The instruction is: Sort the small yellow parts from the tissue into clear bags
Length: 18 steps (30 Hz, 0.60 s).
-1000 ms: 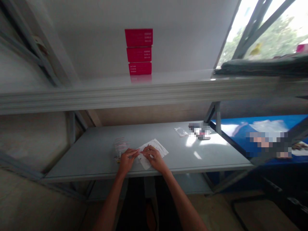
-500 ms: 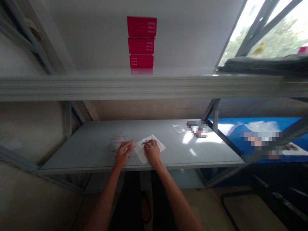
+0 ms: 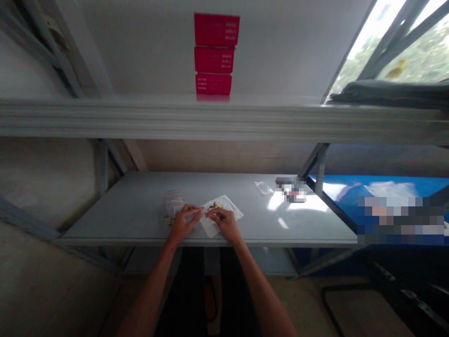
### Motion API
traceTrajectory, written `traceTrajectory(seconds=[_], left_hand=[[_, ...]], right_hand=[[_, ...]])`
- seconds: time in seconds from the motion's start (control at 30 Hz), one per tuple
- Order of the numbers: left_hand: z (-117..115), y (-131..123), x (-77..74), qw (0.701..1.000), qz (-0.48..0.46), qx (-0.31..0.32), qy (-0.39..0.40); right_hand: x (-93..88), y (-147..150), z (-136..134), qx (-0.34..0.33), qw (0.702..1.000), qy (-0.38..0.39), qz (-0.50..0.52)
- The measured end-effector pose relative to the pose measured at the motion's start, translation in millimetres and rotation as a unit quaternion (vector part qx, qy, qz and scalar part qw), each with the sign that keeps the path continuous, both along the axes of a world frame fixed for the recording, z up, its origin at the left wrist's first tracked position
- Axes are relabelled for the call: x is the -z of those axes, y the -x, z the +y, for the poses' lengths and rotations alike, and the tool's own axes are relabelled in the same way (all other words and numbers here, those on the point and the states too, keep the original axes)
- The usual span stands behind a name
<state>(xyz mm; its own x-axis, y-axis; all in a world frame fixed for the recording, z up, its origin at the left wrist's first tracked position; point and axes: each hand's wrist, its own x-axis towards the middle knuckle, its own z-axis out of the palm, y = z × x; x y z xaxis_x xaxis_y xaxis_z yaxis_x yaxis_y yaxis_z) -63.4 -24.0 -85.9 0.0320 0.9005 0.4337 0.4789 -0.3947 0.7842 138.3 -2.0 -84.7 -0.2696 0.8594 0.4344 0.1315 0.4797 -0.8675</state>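
My left hand (image 3: 185, 223) is closed in a pinch over the near-left part of a white sheet (image 3: 230, 204). What its fingertips hold is too small to make out. Opposite it, my right hand (image 3: 226, 223) also pinches, its fingertips close to the left ones; anything between them cannot be made out. Small yellow and dark pieces (image 3: 215, 206) lie on the sheet, just beyond the right fingers. Left of my left hand are clear plastic zip bags (image 3: 174, 200) with reddish lines. Some small yellowish pieces (image 3: 170, 220) show beside that hand.
A grey worktop (image 3: 140, 206) carries everything. Farther right lies another clear plastic bag (image 3: 264, 188), near a blurred-out item (image 3: 293, 189). Overhead, a shelf edge (image 3: 157, 119) crosses the view, with stacked red boxes (image 3: 214, 60) above it. A blue surface (image 3: 340, 185) adjoins on the right.
My right hand has drawn back from the small pieces to the near-left side of the sheet. My left hand has moved right, so the fingertips now almost meet. The view has shifted slightly.
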Motion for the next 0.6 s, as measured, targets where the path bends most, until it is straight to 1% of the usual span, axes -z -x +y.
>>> traceTrajectory(seconds=[0.13, 0.17, 0.23, 0.3, 0.33, 0.4, 0.43, 0.5, 0.6], left_hand=[[0, -1, -0.1, 1.0, -0.022, -0.007, 0.005], [-1, -1, -0.5, 0.999, -0.037, -0.013, 0.006], [-2, -1, -1.8, 0.997, -0.071, -0.024, 0.011], [-4, 0, -3.3, 0.994, -0.1, -0.03, 0.02], [-4, 0, -4.0, 0.993, -0.108, -0.03, 0.025], [-6, 1, -5.7, 0.993, -0.112, -0.027, 0.03], [-6, 1, -6.6, 0.993, -0.11, -0.025, 0.03], [-7, 1, -8.3, 0.994, -0.106, -0.023, 0.028], [-8, 0, -9.9, 0.994, -0.1, -0.022, 0.024]], right_hand=[[-3.0, 0, -1, 0.004, 0.999, -0.034, -0.008], [-3.0, 0, 0, 0.021, 0.999, -0.049, -0.009], [-1.2, 2, 1, 0.08, 0.993, -0.076, -0.043], [2.2, 5, 3, 0.139, 0.978, -0.094, -0.124], [3.8, 6, 4, 0.155, 0.968, -0.1, -0.172], [6.0, 9, 5, 0.16, 0.948, -0.112, -0.251], [6.5, 11, 5, 0.157, 0.942, -0.117, -0.274], [6.5, 12, 4, 0.153, 0.937, -0.124, -0.288], [6.9, 12, 4, 0.157, 0.941, -0.118, -0.275]])
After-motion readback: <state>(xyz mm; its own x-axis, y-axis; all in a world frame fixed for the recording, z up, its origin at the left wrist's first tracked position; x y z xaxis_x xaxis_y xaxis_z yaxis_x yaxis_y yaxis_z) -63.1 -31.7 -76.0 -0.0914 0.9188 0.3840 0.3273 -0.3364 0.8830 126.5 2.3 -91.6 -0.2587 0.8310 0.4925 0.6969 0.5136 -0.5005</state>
